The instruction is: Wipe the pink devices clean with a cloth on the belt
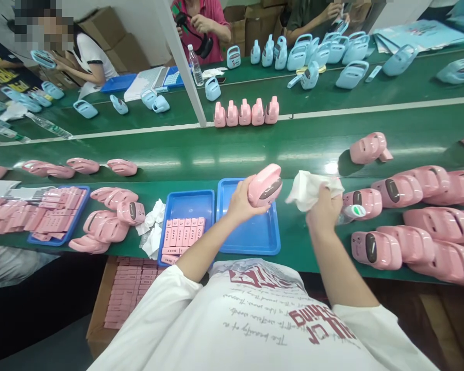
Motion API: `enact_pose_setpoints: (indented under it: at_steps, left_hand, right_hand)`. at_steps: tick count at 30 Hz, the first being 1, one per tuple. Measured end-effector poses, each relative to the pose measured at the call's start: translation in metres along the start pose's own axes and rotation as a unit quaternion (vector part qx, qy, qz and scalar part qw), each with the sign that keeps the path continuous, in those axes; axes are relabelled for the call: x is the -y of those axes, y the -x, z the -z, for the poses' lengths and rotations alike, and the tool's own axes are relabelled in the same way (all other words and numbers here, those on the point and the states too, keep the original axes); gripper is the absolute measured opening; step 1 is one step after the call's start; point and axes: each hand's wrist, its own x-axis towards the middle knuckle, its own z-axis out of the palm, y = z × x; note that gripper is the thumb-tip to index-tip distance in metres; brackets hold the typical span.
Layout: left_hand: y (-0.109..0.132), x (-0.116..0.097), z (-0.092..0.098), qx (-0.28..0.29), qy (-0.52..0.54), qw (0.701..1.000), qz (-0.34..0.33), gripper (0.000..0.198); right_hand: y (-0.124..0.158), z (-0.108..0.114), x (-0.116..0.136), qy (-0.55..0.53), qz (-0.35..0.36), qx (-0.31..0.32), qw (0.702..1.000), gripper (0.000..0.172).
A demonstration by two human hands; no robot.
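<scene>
Your white shirt [255, 319] nearest. L hand [240, 205] wrapped round pink device [263, 186] above blue tray [255, 237], dark panel turned twd white cloth [307, 189] bunched in R hand [325, 211].

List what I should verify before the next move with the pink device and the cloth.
1. Grip on device: ok. The left hand is wrapped around the pink device.
2. Grip on cloth: ok. The right hand holds the white cloth bunched up.
3. Cloth in contact with the device: not ok, a gap shows between them.
4. Device over the blue tray: ok, held above its far corner.
5. The device's dark window is clean: cannot tell.
</scene>
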Motion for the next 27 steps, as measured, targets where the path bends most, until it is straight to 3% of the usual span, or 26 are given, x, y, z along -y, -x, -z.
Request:
enact_pose_setpoints:
  at_steps: [2,3,5,7,10,12,14,17,20,24,27]
  left_hand:
    - [0.003,0.009,-0.004,0.058,0.036,0.998,0.012,0.088]
    - [0.005,0.012,-0.007,0.083,0.056,0.995,0.017,0.089]
    - [0.009,0.019,-0.014,0.122,0.087,0.989,0.021,0.092]
    - [0.012,0.025,-0.020,0.151,0.095,0.984,0.012,0.093]
    - [0.012,0.040,-0.021,0.188,0.101,0.977,-0.006,0.095]
    - [0.008,0.055,-0.018,0.203,0.102,0.974,0.001,0.099]
    - [0.001,0.071,-0.014,0.221,0.060,0.972,0.058,0.107]
    - [-0.009,0.093,-0.018,0.225,-0.046,0.956,0.183,0.113]
    - [-0.019,0.105,-0.035,0.194,-0.103,0.938,0.267,0.103]
    - [-0.028,0.111,-0.050,0.191,-0.144,0.915,0.323,0.086]
    - [-0.037,0.117,-0.034,0.217,-0.141,0.913,0.315,0.064]
  right_hand:
    - [-0.015,0.010,0.015,0.100,0.068,0.146,0.982,0.037]
    - [-0.020,0.013,0.021,0.161,0.106,0.240,0.952,0.039]
    - [-0.025,0.013,0.028,0.277,0.173,0.387,0.862,0.044]
    - [-0.026,0.009,0.029,0.376,0.196,0.439,0.792,0.042]
    - [-0.029,-0.004,0.025,0.523,0.188,0.447,0.701,0.027]
    - [-0.035,-0.013,0.022,0.582,0.165,0.439,0.664,0.020]
    - [-0.045,-0.023,0.019,0.606,0.138,0.408,0.668,0.018]
    - [-0.067,-0.042,0.012,0.577,0.073,0.341,0.739,0.016]
    - [-0.093,-0.072,-0.002,0.532,0.023,0.296,0.793,0.010]
    - [-0.126,-0.121,-0.026,0.482,-0.020,0.261,0.836,0.010]
    - [-0.145,-0.152,-0.047,0.412,-0.077,0.230,0.878,0.010]
